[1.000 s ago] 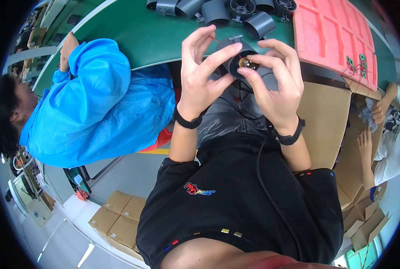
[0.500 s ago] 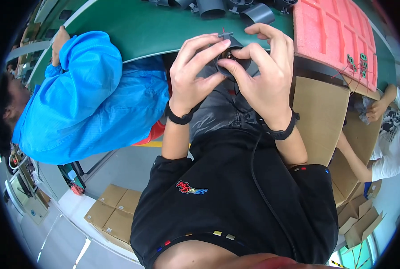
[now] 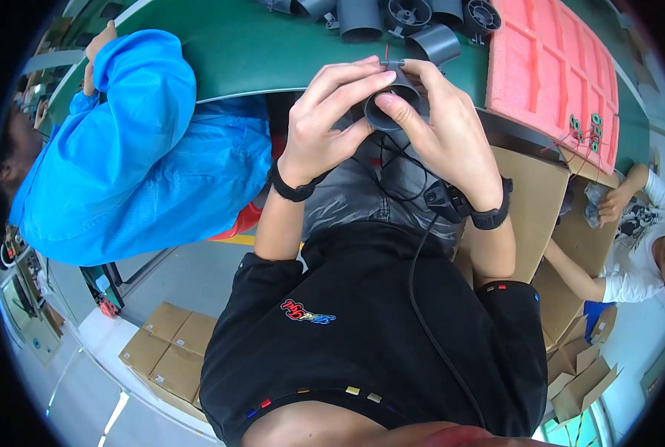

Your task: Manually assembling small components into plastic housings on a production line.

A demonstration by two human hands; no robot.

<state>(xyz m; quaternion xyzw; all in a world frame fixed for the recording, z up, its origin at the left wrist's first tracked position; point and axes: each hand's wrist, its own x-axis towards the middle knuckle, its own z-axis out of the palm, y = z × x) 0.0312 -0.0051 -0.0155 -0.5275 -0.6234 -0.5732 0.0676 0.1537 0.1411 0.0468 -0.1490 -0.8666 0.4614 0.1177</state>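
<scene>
Both my hands hold a short dark grey plastic tube (image 3: 381,121) above my lap, near the edge of the green table (image 3: 250,67). Its open end faces me. My left hand (image 3: 329,123) grips the left side, fingers over the top and thumb below. Around the right side curls my right hand (image 3: 455,130), its thumb lying across the mouth of the tube. A small grey tab (image 3: 392,64) sticks out at the top, and a thin red wire (image 3: 387,51) rises beside it. The thumb and shadow hide most of the inside.
Several grey tubes (image 3: 359,21) stand or lie on the table, some with fans (image 3: 483,16) inside. To the right is a pink foam tray (image 3: 552,67) with green circuit boards (image 3: 595,128). A blue-sleeved person (image 3: 135,149) sits left; a white-shirted one (image 3: 638,257) is beside cardboard boxes (image 3: 522,201).
My right thumb and forefinger no longer pinch at the tube's mouth; the thumb now lies across it and the fingers close round the far side. The tube has shifted slightly right in view.
</scene>
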